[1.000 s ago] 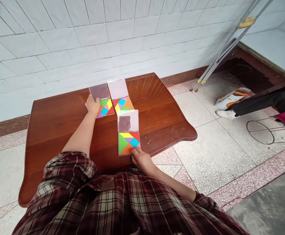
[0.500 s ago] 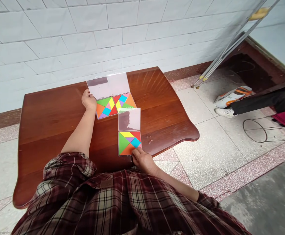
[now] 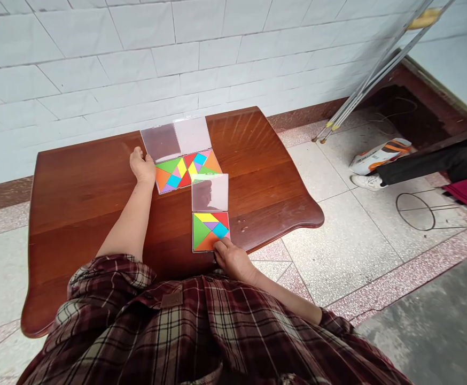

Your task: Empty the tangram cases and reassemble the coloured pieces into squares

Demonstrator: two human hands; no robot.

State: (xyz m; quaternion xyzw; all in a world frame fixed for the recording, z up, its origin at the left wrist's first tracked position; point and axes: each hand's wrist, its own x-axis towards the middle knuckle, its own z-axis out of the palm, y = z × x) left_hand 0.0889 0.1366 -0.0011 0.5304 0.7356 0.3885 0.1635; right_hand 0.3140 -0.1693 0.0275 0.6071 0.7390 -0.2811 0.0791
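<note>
Head view, the only one: a wooden drop-leaf surface seen from above, over a plaid flannel shirt.

Changed from a second earlier: two far tangram cases, once splayed slightly apart, now butted side by side, their edges touching and their clear lids open toward the tiled wall. Left hand no longer over the coloured tiles — now at the left edge of those cases, fingers loosely curled, touching or just beside the edge, with no clear pinch. Right hand much the same, at the near edge of the surface, fingertips curled onto the lower right corner of a third tangram case. Whether that grip pinches or merely rests, impossible to tell.

Third case square on the surface, nearest the body, with its open lid reaching up to the far cases, top edge meeting their lower corner.

Off to the right, on the terrazzo floor: leaning metal crutches, a white sneaker on a dark-trousered leg, an orange-striped bag, a wire ring stand.

Shirt patch and bag markings — nothing legible.
</note>
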